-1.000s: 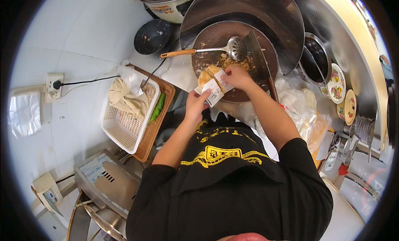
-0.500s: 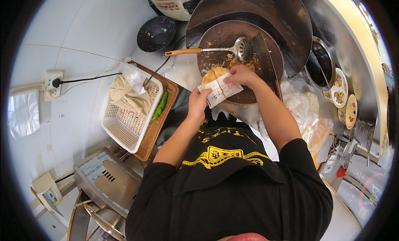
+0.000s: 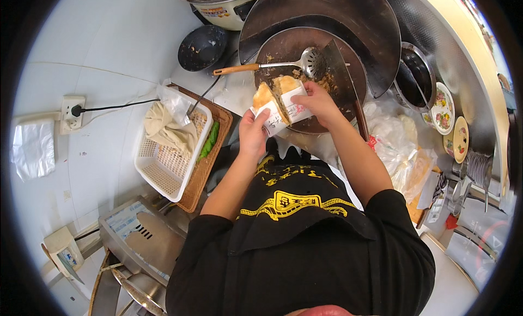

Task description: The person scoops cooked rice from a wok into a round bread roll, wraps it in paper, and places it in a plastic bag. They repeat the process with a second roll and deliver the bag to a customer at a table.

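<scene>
A browned flatbread sandwich is in two halves, each in a white paper sleeve with printing on it. The left half [image 3: 263, 96] is gripped by my left hand [image 3: 253, 133], thumb on the sleeve. On the other half [image 3: 287, 84] my right hand [image 3: 320, 102] is closed, its thumb across the paper. A narrow gap with dark filling at its edges runs between the halves. They are held above the near edge of a round chopping board [image 3: 348, 71]. Beyond them on the board lie a slotted ladle [image 3: 311, 64] with a wooden handle, a cleaver [image 3: 344, 79] and chopped scraps.
A white plastic basket [image 3: 158, 177] with a cloth [image 3: 163, 125] sits in a wicker tray at left, green peppers [image 3: 210, 139] beside it. A black bowl [image 3: 202, 48] and a cooker [image 3: 223, 13] stand behind. At right are a dark-filled pot [image 3: 417, 79] and plastic bags [image 3: 395, 144].
The sandwich halves, earlier pressed together, have been drawn apart and opened along the middle. Both hands have shifted slightly to the left. The ladle and cleaver lie as before.
</scene>
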`<action>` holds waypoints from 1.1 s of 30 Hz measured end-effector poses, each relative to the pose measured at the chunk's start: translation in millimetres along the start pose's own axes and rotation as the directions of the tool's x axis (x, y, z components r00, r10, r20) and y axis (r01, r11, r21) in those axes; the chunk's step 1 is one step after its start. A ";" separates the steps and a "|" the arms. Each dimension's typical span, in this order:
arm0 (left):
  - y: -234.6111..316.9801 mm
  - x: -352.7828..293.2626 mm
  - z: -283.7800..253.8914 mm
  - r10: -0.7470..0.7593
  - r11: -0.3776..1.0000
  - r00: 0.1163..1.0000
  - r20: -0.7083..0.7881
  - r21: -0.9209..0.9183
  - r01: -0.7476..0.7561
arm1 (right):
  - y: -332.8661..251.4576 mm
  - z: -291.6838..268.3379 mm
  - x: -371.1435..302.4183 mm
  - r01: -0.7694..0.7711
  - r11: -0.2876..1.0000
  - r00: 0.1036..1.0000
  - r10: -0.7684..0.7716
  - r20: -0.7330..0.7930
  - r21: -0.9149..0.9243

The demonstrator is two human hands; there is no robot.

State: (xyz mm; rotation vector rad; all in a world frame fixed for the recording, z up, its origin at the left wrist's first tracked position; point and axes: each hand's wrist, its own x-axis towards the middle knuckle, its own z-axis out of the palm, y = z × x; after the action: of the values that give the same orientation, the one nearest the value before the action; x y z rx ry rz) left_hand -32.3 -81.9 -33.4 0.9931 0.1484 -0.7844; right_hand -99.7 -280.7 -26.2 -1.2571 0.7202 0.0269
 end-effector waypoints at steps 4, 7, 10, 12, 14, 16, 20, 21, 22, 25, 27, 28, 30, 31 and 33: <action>22.7 7.7 15.5 0.046 0.996 0.989 0.138 -0.088 -0.034 | -13.2 -9.0 -19.3 0.079 0.867 0.997 -0.073 -0.032 0.492; 35.7 12.8 28.3 0.042 0.986 0.983 0.181 -0.164 -0.012 | -18.2 -17.6 -31.7 0.098 0.743 0.995 -0.093 -0.042 0.663; 43.2 17.3 43.3 0.029 0.977 0.937 0.348 -0.207 0.047 | -22.1 -22.7 -44.7 0.039 0.610 0.989 -0.138 0.058 0.791; 44.4 16.6 53.2 -0.035 0.978 0.871 0.491 -0.163 0.132 | -25.2 -22.3 -52.4 0.031 0.609 0.955 -0.252 0.157 0.792; 41.6 16.0 65.7 -0.115 0.971 0.819 0.563 -0.110 0.212 | -29.3 -19.9 -58.4 0.028 0.603 0.921 -0.326 0.213 0.797; 38.6 14.6 76.6 -0.132 0.960 0.780 0.612 -0.117 0.255 | -34.5 -18.3 -63.0 0.066 0.615 0.916 -0.350 0.197 0.786; 39.6 15.1 87.7 -0.147 0.951 0.750 0.645 -0.117 0.287 | -42.9 -17.3 -69.1 0.200 0.664 0.914 -0.392 0.108 0.720; 39.6 15.6 88.6 -0.157 0.952 0.736 0.659 -0.099 0.291 | -43.8 -16.8 -69.9 0.214 0.678 0.915 -0.390 0.097 0.703; 39.8 16.3 88.5 -0.162 0.953 0.728 0.666 -0.086 0.291 | -44.0 -16.2 -70.7 0.223 0.698 0.930 -0.361 0.066 0.680; 35.4 17.4 86.3 -0.172 0.946 0.734 0.657 -0.097 0.309 | -41.5 -11.8 -70.7 0.293 0.727 0.934 -0.356 -0.023 0.621; 32.3 19.0 83.0 -0.189 0.935 0.733 0.653 -0.109 0.338 | -38.8 -7.8 -68.6 0.371 0.773 0.925 -0.356 -0.133 0.514; 31.2 19.8 80.8 -0.210 0.928 0.742 0.636 -0.110 0.357 | -37.8 -6.2 -67.5 0.417 0.783 0.907 -0.389 -0.160 0.461; 30.1 21.7 76.3 -0.206 0.925 0.738 0.643 -0.119 0.361 | -37.9 -4.1 -65.9 0.527 0.847 0.819 -0.485 -0.307 0.066; 30.4 22.5 73.4 -0.200 0.922 0.734 0.649 -0.129 0.365 | -39.0 -3.6 -66.2 0.530 0.841 0.769 -0.531 -0.357 -0.111; 31.9 24.2 67.4 -0.209 0.937 0.752 0.625 -0.092 0.336 | -44.1 -4.0 -68.8 0.454 0.886 0.834 -0.461 -0.304 -0.095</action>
State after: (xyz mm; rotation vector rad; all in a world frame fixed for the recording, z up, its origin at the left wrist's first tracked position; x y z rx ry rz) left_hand -9.4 -138.6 15.6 0.4872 -0.1920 -1.3047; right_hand -137.9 -274.3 45.9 -1.4438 0.6752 -0.5801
